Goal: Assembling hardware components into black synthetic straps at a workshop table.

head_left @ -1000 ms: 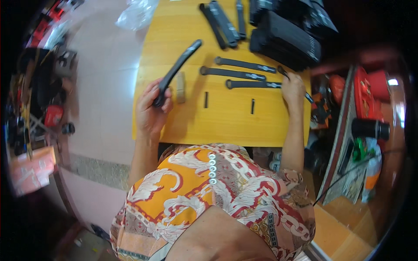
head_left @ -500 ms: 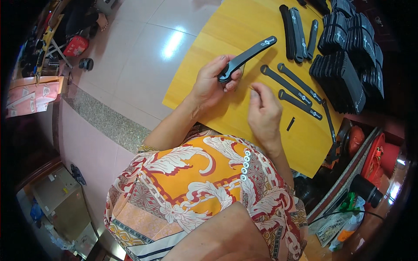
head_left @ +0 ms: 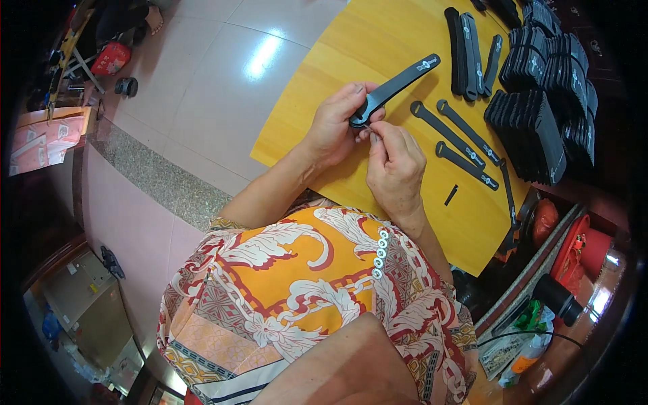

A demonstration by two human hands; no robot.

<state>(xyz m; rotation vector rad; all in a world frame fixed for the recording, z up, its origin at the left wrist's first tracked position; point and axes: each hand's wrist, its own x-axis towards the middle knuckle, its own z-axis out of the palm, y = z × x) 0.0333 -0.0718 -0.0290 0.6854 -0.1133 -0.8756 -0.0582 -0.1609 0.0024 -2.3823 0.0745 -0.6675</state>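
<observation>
My left hand (head_left: 335,127) grips the round end of a long flat black plastic arm (head_left: 394,88) and holds it slanted above the yellow wooden table (head_left: 317,74). My right hand (head_left: 393,167) is right beside it, fingertips pinched at the same round end on a small part I cannot make out. Three more black arms (head_left: 459,138) lie side by side on the table just right of my hands. A short black pin (head_left: 451,195) lies near the table's front edge.
Stacks of black plastic parts (head_left: 540,115) fill the table's far right, with a few more arms (head_left: 469,50) beyond. Red containers (head_left: 580,253) and a black cylinder (head_left: 557,298) sit lower right. Tiled floor (head_left: 223,81) and clutter lie to the left.
My right hand has come from the arms on the table over to my left hand and now pinches at the end of the raised black arm. The camera view swung left.
</observation>
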